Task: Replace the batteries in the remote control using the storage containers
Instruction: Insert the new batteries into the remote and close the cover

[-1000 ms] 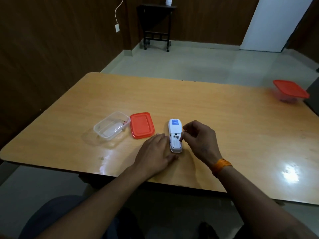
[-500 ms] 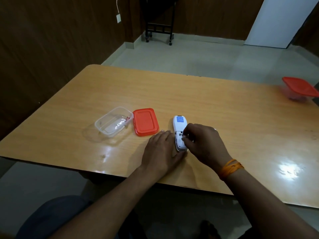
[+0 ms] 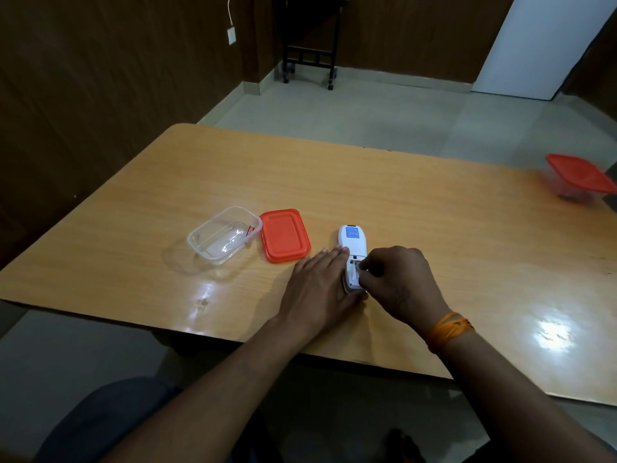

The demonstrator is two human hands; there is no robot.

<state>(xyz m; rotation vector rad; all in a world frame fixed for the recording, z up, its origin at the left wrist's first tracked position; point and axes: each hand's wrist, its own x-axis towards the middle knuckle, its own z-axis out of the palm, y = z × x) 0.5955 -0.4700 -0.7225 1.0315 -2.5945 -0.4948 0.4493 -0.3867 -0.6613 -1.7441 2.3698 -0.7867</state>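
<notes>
White remote control [image 3: 352, 248] face down near the front of the wooden table [image 3: 400, 202], blue label on its far half, battery bay open at the near end. Left hand [image 3: 320, 289] flat and spread on the tabletop, fingers extended, pressed against the remote's left side. Right hand [image 3: 397, 282] curled over the open bay, fingertips [image 3: 362, 274] pinched together there, possibly on a battery, though too small and shaded to tell. Orange thread band [image 3: 449, 330] around the right wrist. Left of the remote, an orange lid [image 3: 283, 235] lying flat, just beside an open clear container [image 3: 223, 240]. Well apart at the far right edge, a second container with an orange lid [image 3: 581, 177].
</notes>
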